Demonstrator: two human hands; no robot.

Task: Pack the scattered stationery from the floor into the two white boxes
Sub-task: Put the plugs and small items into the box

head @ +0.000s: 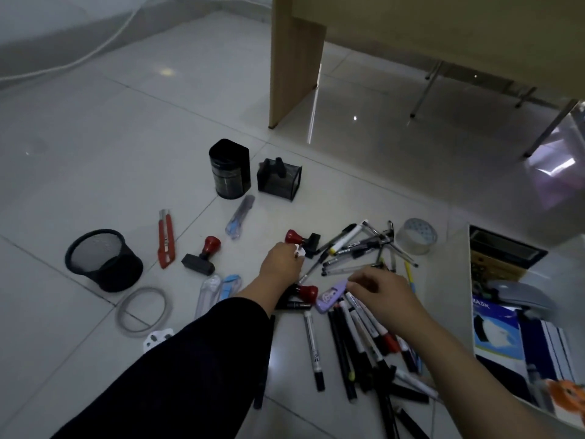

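Purple case [331, 295] pinched by right fingers [359, 285]; left fingers [296, 253] pinch white piece [299, 250].

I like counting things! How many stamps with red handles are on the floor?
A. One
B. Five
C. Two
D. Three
D. Three red-handled stamps show: one standing left of the hands, one lying beyond the left hand, and one lying just under the left wrist.
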